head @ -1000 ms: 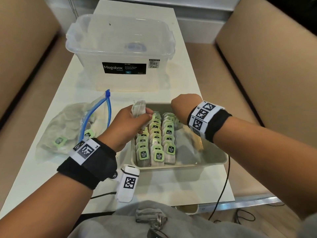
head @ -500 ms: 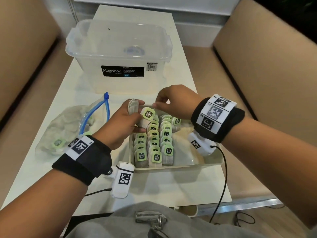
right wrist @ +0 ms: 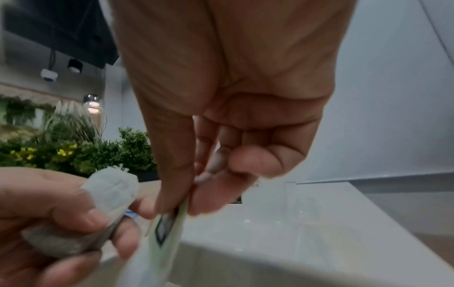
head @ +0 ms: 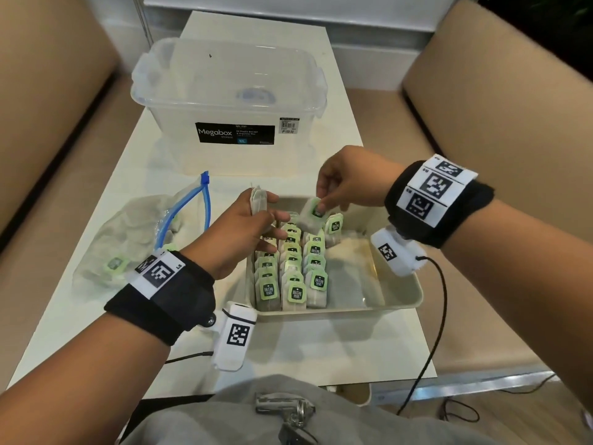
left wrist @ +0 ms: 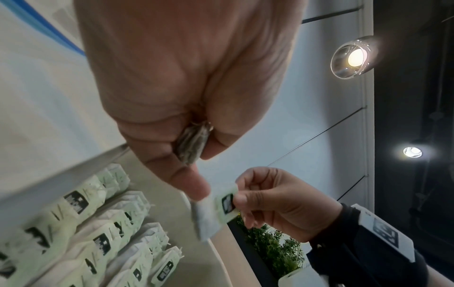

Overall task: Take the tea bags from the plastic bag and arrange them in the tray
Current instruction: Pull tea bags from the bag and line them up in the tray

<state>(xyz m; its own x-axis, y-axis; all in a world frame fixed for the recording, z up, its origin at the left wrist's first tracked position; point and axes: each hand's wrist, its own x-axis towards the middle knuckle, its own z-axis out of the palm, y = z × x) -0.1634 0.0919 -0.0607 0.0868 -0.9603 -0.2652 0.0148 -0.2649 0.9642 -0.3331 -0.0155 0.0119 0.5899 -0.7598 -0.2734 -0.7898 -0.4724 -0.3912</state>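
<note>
Right hand [head: 349, 184] pinches one tea bag [head: 313, 215] by its green tag, above the tray [head: 401, 300]. Left hand [head: 244, 232], just beside that pinch, grips a bundle [head: 258, 200] of bags; plastic bag [head: 134, 239] lies left of it

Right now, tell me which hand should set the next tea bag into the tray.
Right. The right hand already pinches a single tea bag by its tag above the tray, at the far end of the rows. The left hand holds a small stack of bags beside them.
</note>
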